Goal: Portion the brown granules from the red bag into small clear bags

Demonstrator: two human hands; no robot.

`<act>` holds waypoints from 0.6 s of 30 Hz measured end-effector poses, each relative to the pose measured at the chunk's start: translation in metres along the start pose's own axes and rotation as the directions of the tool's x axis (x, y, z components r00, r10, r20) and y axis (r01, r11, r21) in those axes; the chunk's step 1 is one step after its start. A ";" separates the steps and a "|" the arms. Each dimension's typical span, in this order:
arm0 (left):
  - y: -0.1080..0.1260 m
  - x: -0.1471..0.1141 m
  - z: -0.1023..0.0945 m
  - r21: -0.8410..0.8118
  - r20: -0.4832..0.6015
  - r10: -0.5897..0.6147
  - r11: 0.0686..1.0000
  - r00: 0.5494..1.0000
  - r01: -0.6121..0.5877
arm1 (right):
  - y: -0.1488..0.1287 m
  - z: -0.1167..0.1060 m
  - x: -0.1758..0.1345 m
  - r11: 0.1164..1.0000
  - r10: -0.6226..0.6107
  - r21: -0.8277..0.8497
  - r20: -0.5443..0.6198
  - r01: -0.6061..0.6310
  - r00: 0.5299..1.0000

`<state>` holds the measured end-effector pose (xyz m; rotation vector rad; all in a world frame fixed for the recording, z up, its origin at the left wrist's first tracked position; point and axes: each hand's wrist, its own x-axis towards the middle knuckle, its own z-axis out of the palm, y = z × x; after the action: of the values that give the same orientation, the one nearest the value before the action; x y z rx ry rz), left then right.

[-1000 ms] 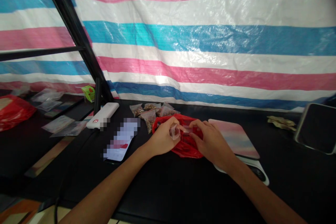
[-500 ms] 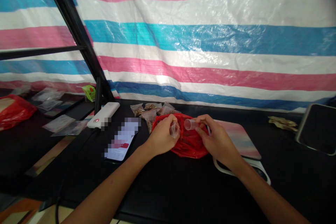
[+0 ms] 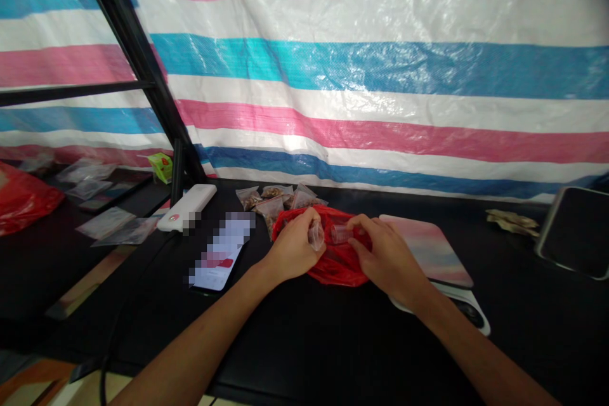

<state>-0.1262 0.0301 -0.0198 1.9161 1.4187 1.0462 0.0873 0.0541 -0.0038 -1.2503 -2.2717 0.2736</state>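
A red plastic bag (image 3: 335,271) lies crumpled on the black table beneath both hands. My left hand (image 3: 297,244) is closed round a small clear plastic bag (image 3: 316,236), held over the left part of the red bag. Between the thumb and fingers of my right hand (image 3: 380,254) is a small clear plastic cup (image 3: 340,234), tilted on its side over the red bag's opening. What lies inside the red bag is hard to make out. Just behind it sit several small zip bags (image 3: 271,208) with brownish contents.
To the left lie a lit phone (image 3: 222,254) and a white power bank (image 3: 188,208). A white device with a pinkish lid (image 3: 431,247) is right of the bag. Farther right are a crumpled brown piece (image 3: 512,222) and a dark-screened device (image 3: 578,231). A black post (image 3: 128,44) slants at left.
My right hand has moved left and slightly down with the cup, bringing it over the red bag and nearer my left hand. The left hand has hardly moved.
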 end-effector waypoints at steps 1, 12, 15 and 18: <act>0.001 -0.001 0.000 -0.006 -0.008 0.009 1.000 1.000 -0.009 | 0.001 0.000 0.000 1.000 -0.002 0.006 -0.009 0.002 1.000; 0.011 -0.002 0.002 0.149 -0.052 0.043 0.988 0.998 -0.035 | 0.002 -0.006 -0.001 0.901 -0.042 0.409 -0.251 0.145 0.967; 0.012 -0.003 0.006 0.096 -0.062 0.033 0.995 0.998 -0.027 | -0.002 -0.005 -0.003 0.895 -0.161 0.372 -0.246 0.247 0.956; 0.014 -0.003 0.010 0.013 -0.066 0.039 0.999 0.997 -0.038 | -0.004 -0.003 -0.004 0.883 -0.245 0.341 -0.250 0.322 0.937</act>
<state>-0.1105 0.0230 -0.0156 1.9409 1.4322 1.1311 0.0876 0.0482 -0.0006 -0.7012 -2.0668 0.4318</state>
